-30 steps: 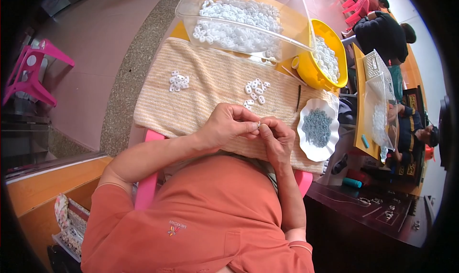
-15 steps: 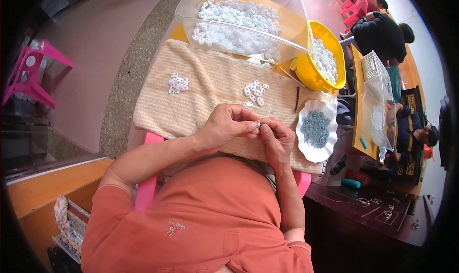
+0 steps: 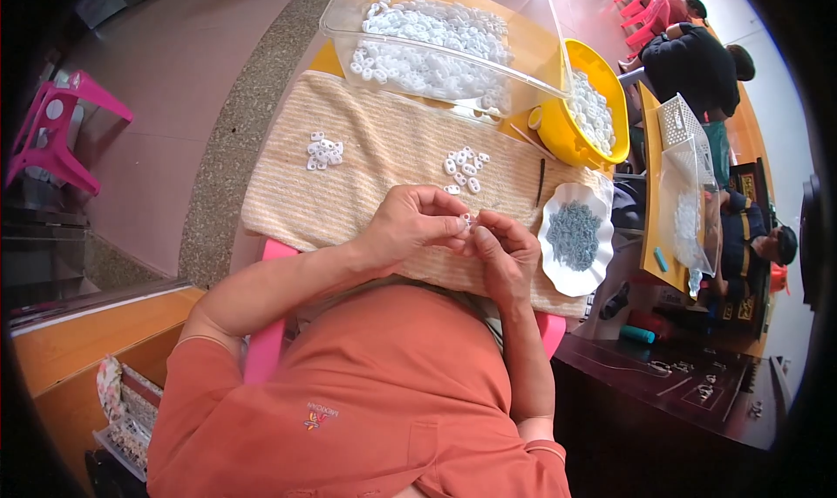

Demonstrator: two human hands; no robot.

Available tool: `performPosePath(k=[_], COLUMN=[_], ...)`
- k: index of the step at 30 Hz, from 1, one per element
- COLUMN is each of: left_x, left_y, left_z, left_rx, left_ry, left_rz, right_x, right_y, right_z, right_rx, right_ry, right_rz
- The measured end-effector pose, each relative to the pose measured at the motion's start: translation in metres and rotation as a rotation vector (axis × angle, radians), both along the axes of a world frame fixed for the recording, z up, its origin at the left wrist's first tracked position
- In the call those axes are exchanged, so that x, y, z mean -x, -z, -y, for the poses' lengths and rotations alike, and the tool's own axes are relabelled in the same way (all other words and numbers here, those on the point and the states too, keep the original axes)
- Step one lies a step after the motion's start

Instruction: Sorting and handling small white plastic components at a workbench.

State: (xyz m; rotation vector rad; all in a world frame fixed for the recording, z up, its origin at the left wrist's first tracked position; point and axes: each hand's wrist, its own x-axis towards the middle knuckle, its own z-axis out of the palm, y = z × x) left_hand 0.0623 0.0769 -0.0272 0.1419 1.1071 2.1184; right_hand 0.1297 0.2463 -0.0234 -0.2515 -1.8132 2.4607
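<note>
While left hand [image 3: 410, 230] clamps white piece [image 3: 466, 219] at grip's tip | right hand [image 3: 507, 250] just beside, grip state unclear (tips obscured)

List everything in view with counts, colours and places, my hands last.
Small white piece: one, white, between the fingertips
Small pile: about a dozen white pieces, cloth's left
Loose ovals: about ten, white, cloth's centre
Cloth: one, striped beige, over the table
Clear bin: one, transparent, beyond cloth, holding many white pieces
Basin: one, yellow, right of bin, holding white pieces
Scalloped dish: one, white, cloth's right
Small bits: many, grey-blue, in dish
Thin sticks: two, dark and pale, near basin
Stool: one, pink, left floor
Chairs: at least two, pink, top right
Perforated basket: one, white, right-hand table
People: several, mostly dark clothing, right
Left hand: one, bare, centre, pinching the piece
Right hand: one, bare, centre, grip unclear
</note>
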Motion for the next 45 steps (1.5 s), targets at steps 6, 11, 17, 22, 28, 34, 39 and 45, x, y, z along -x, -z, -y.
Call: performPosePath(k=[6,11,17,22,28,34,39,45], left_x=[0.000,0.000,-0.001,-0.001,-0.001,-0.002,-0.001,0.001], left_y=[0.002,0.001,0.002,0.002,0.000,-0.003,-0.003,-0.002], left_z=[0.000,0.000,-0.001,0.000,-0.001,0.000,0.000,0.001], left_rx=[-0.013,-0.026,-0.033,-0.049,-0.024,-0.018,-0.045,-0.015], left_ry=[0.008,0.010,0.016,0.016,-0.004,-0.018,-0.012,-0.033], left_rz=[0.008,0.030,0.053,0.076,0.090,0.104,0.104,0.104], right_x=[0.001,0.001,0.002,0.002,0.002,0.002,0.004,0.015], right_y=[0.000,-0.002,-0.001,0.007,0.002,-0.001,-0.002,-0.021], right_z=[-0.007,-0.005,-0.003,-0.010,-0.007,-0.005,-0.009,-0.016], right_rx=[-0.201,-0.249,-0.218,-0.373,-0.570,-0.617,-0.633,-0.517], right_ry=[-0.014,-0.040,-0.037,-0.051,-0.008,0.001,-0.013,0.036], right_rz=[-0.024,-0.095,-0.099,-0.154,-0.161,-0.201,-0.192,-0.067])
